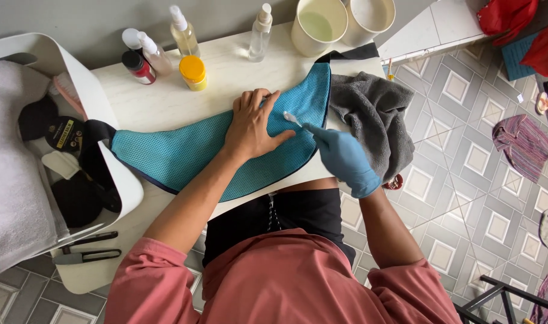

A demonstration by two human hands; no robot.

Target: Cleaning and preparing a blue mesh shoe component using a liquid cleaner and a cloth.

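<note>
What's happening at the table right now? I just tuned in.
A person is working on a teal mesh cloth piece spread across a white table. The bare left hand presses flat on the cloth. The right hand, in a blue glove, holds a small white brush with its tip at the cloth beside the left thumb. A grey towel lies at the table's right edge, with bottles and two cups along the back.

Two cream plastic buckets (319, 25) (370, 15) stood at the far edge of the counter (166, 102). Three clear spray bottles (156, 54) (184, 32) (260, 34) stood there, along with one yellow-lidded jar (193, 72) and one red bottle with a black cap (138, 67). One turquoise mesh cloth (184, 153) and one grey towel (373, 114) lay on it. One pair of black scissors (88, 249) lay at the near end.
</note>
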